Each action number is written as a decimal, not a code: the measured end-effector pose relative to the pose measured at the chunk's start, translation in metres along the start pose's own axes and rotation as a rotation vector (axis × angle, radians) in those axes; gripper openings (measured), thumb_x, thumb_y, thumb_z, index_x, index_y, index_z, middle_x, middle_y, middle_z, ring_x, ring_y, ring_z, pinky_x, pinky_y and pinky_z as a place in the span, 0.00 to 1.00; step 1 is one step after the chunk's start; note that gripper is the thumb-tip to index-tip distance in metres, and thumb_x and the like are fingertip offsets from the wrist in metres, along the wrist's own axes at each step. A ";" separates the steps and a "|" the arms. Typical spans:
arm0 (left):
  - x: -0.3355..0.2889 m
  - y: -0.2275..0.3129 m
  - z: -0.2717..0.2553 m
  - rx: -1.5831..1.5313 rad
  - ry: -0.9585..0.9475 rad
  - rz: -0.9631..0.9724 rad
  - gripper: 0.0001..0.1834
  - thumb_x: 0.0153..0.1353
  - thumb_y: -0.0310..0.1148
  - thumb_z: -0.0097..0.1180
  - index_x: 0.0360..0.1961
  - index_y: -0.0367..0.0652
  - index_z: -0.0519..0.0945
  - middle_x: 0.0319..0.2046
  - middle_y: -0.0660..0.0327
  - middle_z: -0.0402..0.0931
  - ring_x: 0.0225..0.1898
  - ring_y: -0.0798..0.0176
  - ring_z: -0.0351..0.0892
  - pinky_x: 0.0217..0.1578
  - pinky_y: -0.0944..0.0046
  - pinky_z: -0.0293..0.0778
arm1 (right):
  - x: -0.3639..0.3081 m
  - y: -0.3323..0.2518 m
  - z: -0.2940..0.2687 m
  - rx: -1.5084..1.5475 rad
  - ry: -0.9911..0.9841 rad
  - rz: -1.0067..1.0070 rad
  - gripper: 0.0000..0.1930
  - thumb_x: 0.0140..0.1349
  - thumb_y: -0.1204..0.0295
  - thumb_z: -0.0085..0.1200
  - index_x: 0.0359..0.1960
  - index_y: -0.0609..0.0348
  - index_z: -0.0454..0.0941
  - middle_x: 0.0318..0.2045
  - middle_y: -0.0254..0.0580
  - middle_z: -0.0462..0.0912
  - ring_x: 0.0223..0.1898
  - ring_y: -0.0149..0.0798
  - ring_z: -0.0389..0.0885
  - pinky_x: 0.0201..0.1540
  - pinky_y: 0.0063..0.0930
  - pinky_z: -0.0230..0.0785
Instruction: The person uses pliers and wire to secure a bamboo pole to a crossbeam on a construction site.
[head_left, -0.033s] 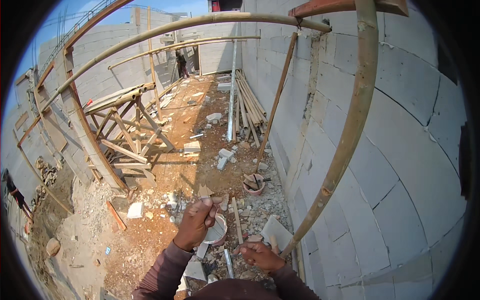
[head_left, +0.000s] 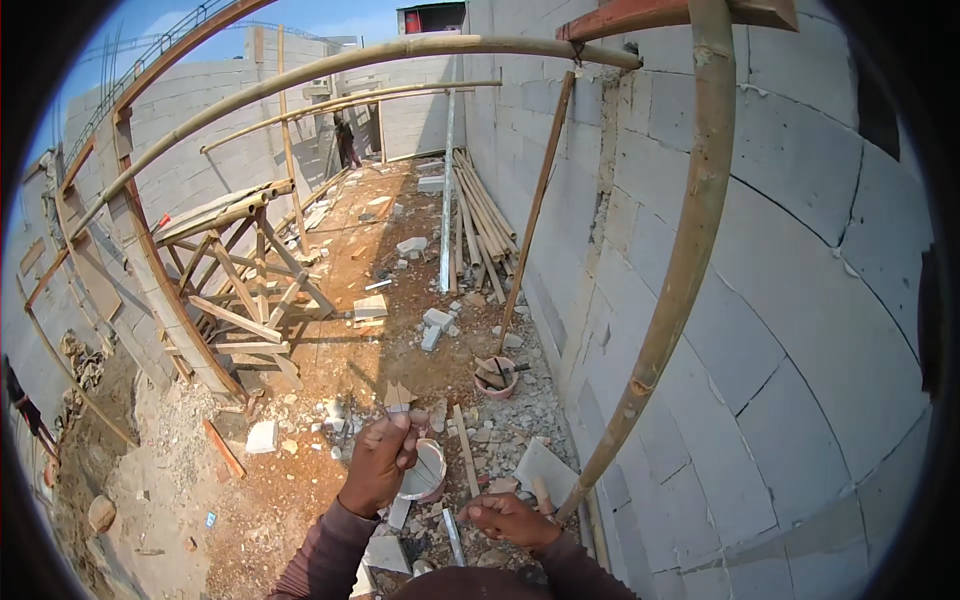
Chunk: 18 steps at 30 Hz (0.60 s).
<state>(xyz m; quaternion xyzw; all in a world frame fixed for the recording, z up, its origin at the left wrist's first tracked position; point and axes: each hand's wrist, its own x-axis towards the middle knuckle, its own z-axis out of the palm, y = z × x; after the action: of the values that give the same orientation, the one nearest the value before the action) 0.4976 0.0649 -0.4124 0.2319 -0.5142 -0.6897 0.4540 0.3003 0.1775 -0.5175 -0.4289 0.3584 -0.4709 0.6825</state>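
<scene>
My left hand (head_left: 378, 462) is raised in front of me, its fingers closed in a pinch. A thin pale line runs below its fingertips, across a white bucket (head_left: 424, 484) on the ground behind it. Lower and to the right, my right hand (head_left: 514, 522) is closed too, thumb against the bent fingers. Whatever either hand pinches is too fine to make out. Beside the right hand stands a leaning bamboo pole (head_left: 655, 350), not held by it. A wooden strip (head_left: 466, 450) and a white block piece (head_left: 546, 470) lie on the rubble just beyond.
A grey block wall (head_left: 770, 400) rises along the right. A bamboo pole (head_left: 350, 58) crosses overhead. Wooden trestles (head_left: 245, 270) stand left. Farther off are a tub with tools (head_left: 497, 378), stacked bamboo poles (head_left: 485, 215) and a person (head_left: 345, 140). Another person (head_left: 30, 410) is far left.
The whole scene has shifted slightly left and down in the picture. My left hand sits a little lower and farther left. Both hands keep their closed shape.
</scene>
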 end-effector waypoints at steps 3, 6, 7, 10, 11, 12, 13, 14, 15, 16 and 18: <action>0.000 -0.001 -0.013 -0.084 0.006 0.046 0.17 0.72 0.41 0.45 0.43 0.37 0.77 0.21 0.70 0.65 0.18 0.79 0.57 0.21 0.77 0.56 | 0.012 0.000 0.007 -0.110 -0.068 0.053 0.14 0.72 0.63 0.47 0.45 0.60 0.78 0.20 0.21 0.69 0.20 0.18 0.64 0.24 0.16 0.57; 0.011 0.006 -0.017 -0.161 0.007 0.131 0.16 0.72 0.42 0.45 0.40 0.39 0.75 0.20 0.70 0.63 0.17 0.79 0.55 0.20 0.76 0.55 | 0.036 -0.002 0.012 -0.177 -0.125 -0.258 0.20 0.69 0.61 0.50 0.56 0.62 0.71 0.47 0.40 0.76 0.50 0.32 0.74 0.54 0.29 0.66; 0.014 0.007 -0.018 -0.164 0.000 0.131 0.16 0.72 0.42 0.45 0.40 0.39 0.75 0.20 0.70 0.63 0.17 0.79 0.55 0.20 0.76 0.55 | 0.045 -0.013 0.025 -0.181 -0.119 -0.261 0.20 0.69 0.61 0.50 0.56 0.62 0.71 0.47 0.40 0.76 0.50 0.32 0.74 0.54 0.29 0.66; 0.007 0.015 -0.028 -0.283 -0.020 0.082 0.17 0.73 0.42 0.44 0.40 0.38 0.75 0.20 0.71 0.63 0.17 0.79 0.55 0.21 0.76 0.55 | 0.079 -0.024 0.065 -0.931 0.172 -0.728 0.23 0.66 0.63 0.55 0.57 0.64 0.70 0.53 0.54 0.74 0.59 0.50 0.71 0.60 0.41 0.62; 0.008 0.018 -0.031 -0.295 -0.046 0.049 0.16 0.73 0.42 0.43 0.40 0.40 0.75 0.20 0.72 0.63 0.17 0.80 0.55 0.21 0.76 0.55 | 0.088 -0.022 0.070 -0.928 0.096 -0.721 0.23 0.66 0.63 0.55 0.57 0.64 0.70 0.53 0.54 0.74 0.59 0.50 0.71 0.60 0.41 0.62; 0.009 0.021 -0.033 -0.312 -0.050 0.028 0.15 0.73 0.42 0.43 0.41 0.42 0.75 0.20 0.73 0.62 0.17 0.80 0.54 0.22 0.76 0.55 | 0.094 -0.019 0.067 -0.833 0.074 -0.617 0.20 0.66 0.63 0.54 0.53 0.65 0.72 0.47 0.51 0.77 0.52 0.46 0.75 0.54 0.38 0.66; 0.011 0.026 -0.033 -0.321 -0.077 0.019 0.15 0.73 0.42 0.43 0.41 0.41 0.75 0.20 0.73 0.62 0.17 0.80 0.55 0.22 0.76 0.56 | 0.098 -0.018 0.064 -0.746 0.039 -0.500 0.17 0.67 0.63 0.53 0.49 0.65 0.75 0.42 0.48 0.79 0.45 0.43 0.79 0.49 0.34 0.70; 0.018 0.028 -0.031 -0.331 -0.098 0.014 0.16 0.73 0.42 0.43 0.42 0.40 0.76 0.20 0.72 0.62 0.17 0.80 0.55 0.23 0.76 0.56 | 0.093 -0.019 0.055 -0.551 0.031 -0.302 0.15 0.68 0.63 0.52 0.44 0.65 0.76 0.34 0.43 0.79 0.36 0.36 0.78 0.40 0.29 0.69; 0.023 0.027 -0.037 -0.274 -0.108 0.051 0.18 0.73 0.43 0.43 0.44 0.38 0.76 0.21 0.72 0.62 0.18 0.80 0.55 0.24 0.76 0.57 | 0.085 -0.022 0.048 -0.376 0.003 -0.078 0.14 0.69 0.63 0.50 0.39 0.65 0.77 0.26 0.38 0.78 0.26 0.30 0.77 0.31 0.24 0.69; 0.026 0.034 -0.041 -0.192 -0.066 0.074 0.20 0.73 0.44 0.43 0.46 0.37 0.77 0.22 0.73 0.62 0.18 0.81 0.55 0.24 0.76 0.59 | 0.082 -0.023 0.047 -0.390 0.060 -0.108 0.13 0.70 0.64 0.48 0.36 0.64 0.77 0.17 0.28 0.71 0.17 0.20 0.66 0.20 0.17 0.58; 0.027 0.042 -0.064 -0.083 0.045 0.163 0.21 0.73 0.45 0.42 0.49 0.36 0.76 0.22 0.72 0.63 0.20 0.80 0.59 0.25 0.76 0.61 | 0.081 -0.006 0.026 -0.107 0.078 -0.104 0.14 0.69 0.64 0.50 0.35 0.64 0.76 0.15 0.30 0.70 0.15 0.21 0.64 0.17 0.18 0.56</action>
<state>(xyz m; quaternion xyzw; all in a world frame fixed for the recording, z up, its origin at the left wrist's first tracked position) 0.5517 0.0073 -0.3935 0.1856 -0.4918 -0.6659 0.5294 0.3459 0.1058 -0.5091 -0.4643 0.3866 -0.5020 0.6188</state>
